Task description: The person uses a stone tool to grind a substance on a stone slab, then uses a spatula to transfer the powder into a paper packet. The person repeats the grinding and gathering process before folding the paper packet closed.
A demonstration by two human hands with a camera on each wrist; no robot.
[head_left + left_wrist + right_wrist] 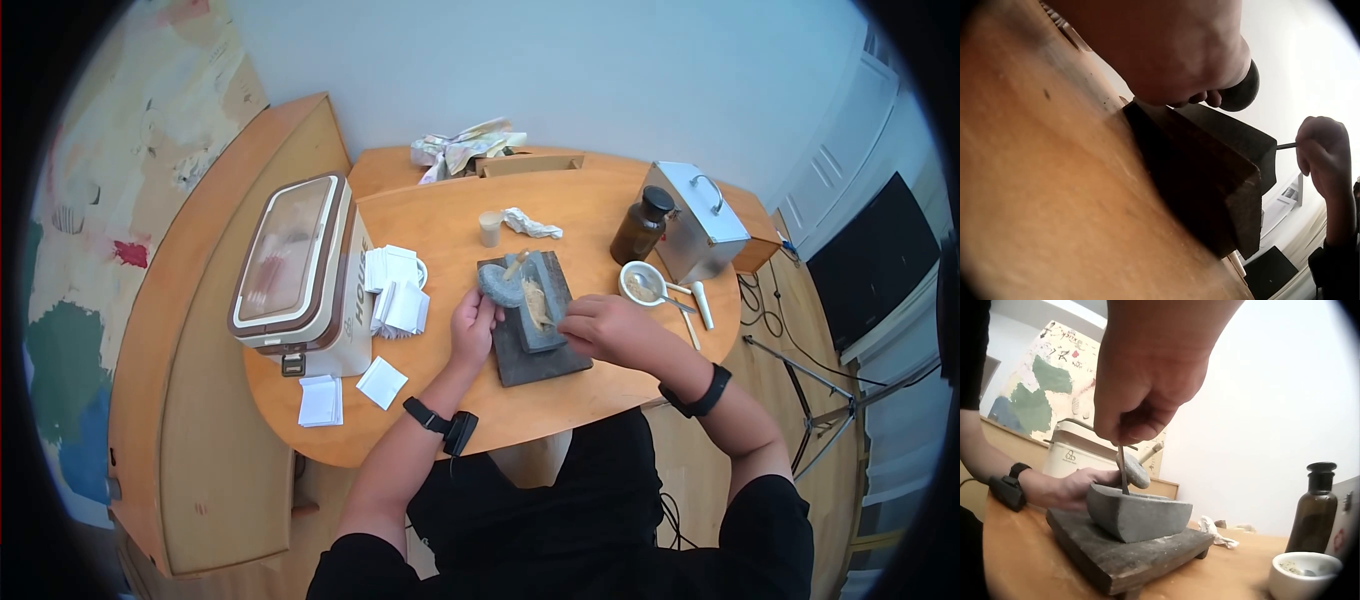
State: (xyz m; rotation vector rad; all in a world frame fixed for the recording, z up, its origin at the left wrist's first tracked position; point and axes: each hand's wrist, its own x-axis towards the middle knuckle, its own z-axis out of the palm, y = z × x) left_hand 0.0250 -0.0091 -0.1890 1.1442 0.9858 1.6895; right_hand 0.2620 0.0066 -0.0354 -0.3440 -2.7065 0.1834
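A grey stone grinding trough (1147,519) stands on a dark, low wooden board (540,370), with tan powder (537,300) lying in its hollow. My left hand (474,325), at the trough's left side, grips a round stone grinding wheel (503,287) by its edge, tilted over the trough. A wooden handle (1155,449) sticks out from the wheel. Above the trough's near end, my right hand (612,328) pinches a thin metal stick-like tool (1122,469) between thumb and fingers. The tool points down into the trough, where its lower end is hidden behind the wall.
To the right stand a white bowl (627,291) holding powder and a spoon, a brown glass bottle (637,232) and a metal case (708,235). A small cup (489,230) and crumpled tissue (532,224) lie behind. Leftward are white paper stacks (402,306) and a cream box (300,270).
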